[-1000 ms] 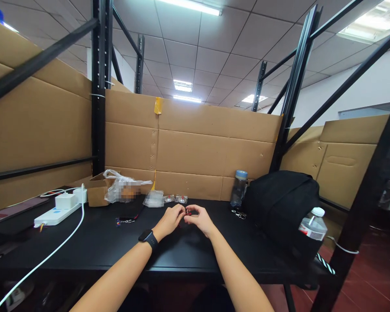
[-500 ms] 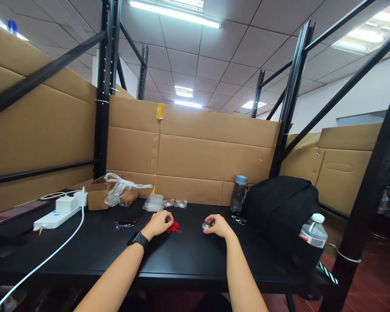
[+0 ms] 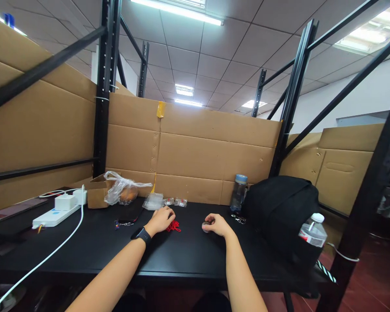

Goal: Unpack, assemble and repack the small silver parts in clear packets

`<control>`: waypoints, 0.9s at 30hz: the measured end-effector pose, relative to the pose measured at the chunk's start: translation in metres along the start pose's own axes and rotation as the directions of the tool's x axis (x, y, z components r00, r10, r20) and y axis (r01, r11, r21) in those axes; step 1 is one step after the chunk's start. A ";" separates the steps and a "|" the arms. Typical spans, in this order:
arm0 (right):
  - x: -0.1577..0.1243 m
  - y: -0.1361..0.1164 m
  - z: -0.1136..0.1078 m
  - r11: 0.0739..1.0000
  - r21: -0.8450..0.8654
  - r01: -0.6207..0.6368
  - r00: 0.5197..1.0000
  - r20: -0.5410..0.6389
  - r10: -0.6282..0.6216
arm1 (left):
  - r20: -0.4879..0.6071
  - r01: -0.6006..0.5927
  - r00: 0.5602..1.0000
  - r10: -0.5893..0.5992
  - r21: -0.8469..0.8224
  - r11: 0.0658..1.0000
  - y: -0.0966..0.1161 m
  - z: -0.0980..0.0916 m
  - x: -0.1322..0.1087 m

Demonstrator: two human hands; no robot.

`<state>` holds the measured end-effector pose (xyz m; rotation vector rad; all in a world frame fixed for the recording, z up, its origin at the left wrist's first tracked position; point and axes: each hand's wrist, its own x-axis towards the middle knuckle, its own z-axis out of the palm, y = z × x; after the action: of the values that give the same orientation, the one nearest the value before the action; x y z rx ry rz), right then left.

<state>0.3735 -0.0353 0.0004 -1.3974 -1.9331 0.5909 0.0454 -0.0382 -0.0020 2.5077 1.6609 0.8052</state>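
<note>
Across the black table the hands were parted: red cord released beside the loosely curled left hand, round piece kept pinched in the right hand.

This is an improvised work cubicle in a plain, office-like hall. Overhead is a suspended tile ceiling with fluorescent panel lights. Black steel racking uprights frame the bay, and flat cardboard sheets between them serve as partition walls. A black desk carries a white power strip, a black backpack and a water bottle. More cardboard-walled bays stand beyond, on a dark red floor.
</note>
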 end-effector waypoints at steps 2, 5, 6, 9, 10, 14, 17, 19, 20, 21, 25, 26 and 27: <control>0.001 -0.001 0.002 1.000 -0.017 0.009 0.998 -0.066 -0.010 | 0.022 0.006 1.000 -0.010 0.161 0.987 0.000 0.004 0.014; 0.001 -0.002 0.006 0.999 -0.046 0.015 0.990 -0.138 -0.021 | 0.039 0.046 0.997 -0.060 0.304 0.952 -0.002 0.011 0.040; 0.001 -0.002 0.007 0.999 -0.051 0.013 0.989 -0.149 -0.021 | 0.034 0.065 0.996 -0.080 0.315 0.947 -0.003 0.014 0.049; 0.002 -0.001 0.010 0.997 -0.074 0.001 0.988 -0.155 -0.013 | 0.015 0.151 0.986 -0.164 0.325 0.934 -0.009 0.020 0.072; 0.002 -0.001 0.011 0.996 -0.085 -0.008 0.988 -0.155 -0.005 | 0.011 0.179 0.981 -0.193 0.325 0.929 -0.012 0.021 0.078; 0.001 -0.001 0.012 0.993 -0.108 -0.042 0.990 -0.141 0.026 | -0.019 0.228 0.972 -0.234 0.324 0.918 -0.022 0.024 0.085; -0.001 -0.005 0.012 0.994 -0.106 -0.031 0.992 -0.123 0.018 | -0.054 0.222 0.975 -0.217 0.336 0.915 -0.026 0.023 0.078; -0.002 -0.009 0.011 0.994 -0.109 -0.023 0.992 -0.127 0.009 | -0.080 0.216 0.976 -0.201 0.346 0.913 -0.028 0.020 0.073; -0.002 -0.010 0.011 0.993 -0.115 -0.021 0.991 -0.136 0.005 | -0.096 0.213 0.977 -0.191 0.350 0.912 -0.029 0.018 0.071; -0.002 -0.011 0.010 0.992 -0.122 -0.020 0.989 -0.147 0.002 | -0.114 0.210 0.977 -0.181 0.354 0.912 -0.029 0.015 0.069; 0.000 -0.013 0.011 0.993 -0.121 0.007 0.982 -0.188 -0.029 | -0.190 0.166 0.976 -0.107 0.333 0.928 -0.025 0.001 0.068; 0.001 -0.013 0.011 0.993 -0.118 0.018 0.981 -0.190 -0.041 | -0.201 0.137 0.977 -0.074 0.323 0.936 -0.022 -0.001 0.067; 0.002 -0.012 0.012 0.993 -0.116 0.029 0.981 -0.190 -0.051 | -0.204 0.105 0.978 -0.039 0.320 0.942 -0.019 -0.003 0.066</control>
<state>0.3561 -0.0369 0.0013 -1.4261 -1.8584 0.3186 0.0478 0.0260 0.0217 2.6270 2.1000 0.8543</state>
